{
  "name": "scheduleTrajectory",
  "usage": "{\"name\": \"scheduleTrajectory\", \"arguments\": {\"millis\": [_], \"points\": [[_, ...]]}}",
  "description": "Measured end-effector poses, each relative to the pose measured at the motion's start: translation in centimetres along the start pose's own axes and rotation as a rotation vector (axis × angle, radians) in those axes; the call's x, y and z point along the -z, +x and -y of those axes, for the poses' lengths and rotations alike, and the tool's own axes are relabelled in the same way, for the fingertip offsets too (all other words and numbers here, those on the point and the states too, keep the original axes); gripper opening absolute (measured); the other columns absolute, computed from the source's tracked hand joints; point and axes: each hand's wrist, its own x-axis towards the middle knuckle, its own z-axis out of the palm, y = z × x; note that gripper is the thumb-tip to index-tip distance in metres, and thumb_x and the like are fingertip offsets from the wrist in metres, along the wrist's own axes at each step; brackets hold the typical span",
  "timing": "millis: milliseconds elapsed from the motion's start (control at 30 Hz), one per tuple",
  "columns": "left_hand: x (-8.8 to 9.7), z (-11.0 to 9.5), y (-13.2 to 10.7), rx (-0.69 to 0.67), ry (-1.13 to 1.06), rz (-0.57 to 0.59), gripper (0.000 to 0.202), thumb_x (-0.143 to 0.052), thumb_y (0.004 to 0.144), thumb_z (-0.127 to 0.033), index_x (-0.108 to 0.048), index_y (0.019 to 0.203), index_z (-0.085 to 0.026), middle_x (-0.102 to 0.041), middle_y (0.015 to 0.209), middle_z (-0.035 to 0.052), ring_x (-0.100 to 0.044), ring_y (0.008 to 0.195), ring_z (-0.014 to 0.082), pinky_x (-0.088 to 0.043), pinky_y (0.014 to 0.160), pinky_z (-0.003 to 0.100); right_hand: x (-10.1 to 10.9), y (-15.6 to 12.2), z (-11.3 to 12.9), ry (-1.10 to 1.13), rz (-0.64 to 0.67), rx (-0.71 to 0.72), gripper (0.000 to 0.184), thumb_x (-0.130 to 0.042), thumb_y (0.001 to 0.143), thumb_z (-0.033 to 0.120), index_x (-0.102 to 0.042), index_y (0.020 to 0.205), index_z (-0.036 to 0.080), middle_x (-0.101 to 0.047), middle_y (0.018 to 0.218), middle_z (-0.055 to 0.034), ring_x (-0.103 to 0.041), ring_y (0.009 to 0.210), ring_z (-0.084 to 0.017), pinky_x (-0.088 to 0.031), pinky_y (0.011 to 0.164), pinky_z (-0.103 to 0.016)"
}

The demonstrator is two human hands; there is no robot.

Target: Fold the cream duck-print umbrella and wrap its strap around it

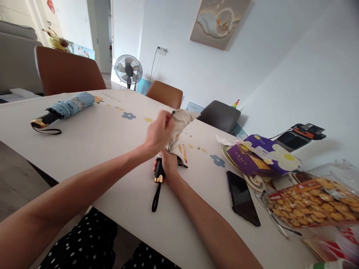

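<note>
A cream folding umbrella (pixel 184 120) lies across the table in front of me, its black handle (pixel 159 170) with a gold end pointing my way and a black wrist strap (pixel 156 198) hanging off it. My right hand (pixel 169 164) is wrapped round the umbrella just above the handle. Higher up, my left hand (pixel 160 130) pinches a fold of the cream canopy, fingers closed. A loose flap with an orange print sticks out right of my right hand. Off to the left rests a blue umbrella (pixel 74 105), rolled up, with a black and gold handle.
On the right are a black phone (pixel 243 198), a purple box (pixel 252 155), eyeglasses (pixel 276 216) and a pack of cookies (pixel 316 203). Chairs, including a brown one (pixel 68 71), stand along the far side of the white table (pixel 112 157). Behind is a fan (pixel 129 70).
</note>
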Motion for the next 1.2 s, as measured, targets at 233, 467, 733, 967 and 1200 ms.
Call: {"name": "scheduleTrajectory", "arguments": {"millis": [233, 467, 733, 967, 1200], "points": [[5.1, 2.0, 1.0, 0.245, -0.156, -0.132, 0.012, -0.049, 0.069, -0.014, -0.041, 0.075, -0.021, -0.054, 0.069, -0.0008, -0.057, 0.058, 0.0139, -0.046, 0.041, 0.023, 0.3, 0.0, -0.8, 0.451, 0.128, -0.079, 0.033, -0.068, 0.068, 0.046, -0.051, 0.074, 0.019, -0.054, 0.060, 0.0012, -0.047, 0.039, -0.010, -0.041, 0.030, -0.023], [5.5, 2.9, 1.8, 0.501, -0.528, -0.239, 0.020, -0.045, 0.058, 0.002, -0.039, 0.061, -0.017, -0.045, 0.059, -0.0025, -0.051, 0.055, 0.0084, -0.057, 0.058, 0.028, 0.8, -0.4, -0.2, 0.413, 0.123, -0.167, 0.050, -0.046, 0.077, 0.065, -0.052, 0.067, 0.016, -0.050, 0.045, -0.0005, -0.047, 0.034, -0.011, -0.041, 0.032, -0.022], [5.3, 3.8, 1.8, 0.600, -0.422, -0.120, 0.017, -0.062, 0.057, -0.011, -0.056, 0.073, -0.012, -0.058, 0.073, 0.0037, -0.056, 0.061, 0.0134, -0.049, 0.042, 0.022, 0.1, -0.5, -0.2, 0.347, 0.020, -0.187, 0.041, -0.058, 0.074, 0.057, -0.052, 0.074, 0.016, -0.051, 0.042, 0.0014, -0.046, 0.030, -0.012, -0.039, 0.028, -0.023], [5.8, 4.0, 2.1, 0.520, -0.214, -0.237, 0.024, -0.066, 0.060, -0.033, -0.055, 0.072, -0.016, -0.054, 0.063, 0.0000, -0.049, 0.049, 0.0111, -0.036, 0.034, 0.021, -0.1, -0.3, -1.1, 0.329, 0.048, -0.104, 0.041, -0.065, 0.068, 0.054, -0.053, 0.073, 0.016, -0.054, 0.048, 0.0005, -0.047, 0.034, -0.012, -0.042, 0.028, -0.024], [6.4, 4.3, 2.2, 0.173, 0.142, -0.163, 0.028, -0.057, 0.068, -0.040, -0.045, 0.056, -0.017, -0.037, 0.049, -0.0035, -0.034, 0.045, 0.0079, -0.027, 0.040, 0.021, 0.1, 0.0, -0.8, 0.363, 0.032, -0.131, 0.042, -0.064, 0.069, 0.056, -0.053, 0.072, 0.016, -0.054, 0.046, 0.0012, -0.046, 0.032, -0.012, -0.042, 0.028, -0.024]]}}
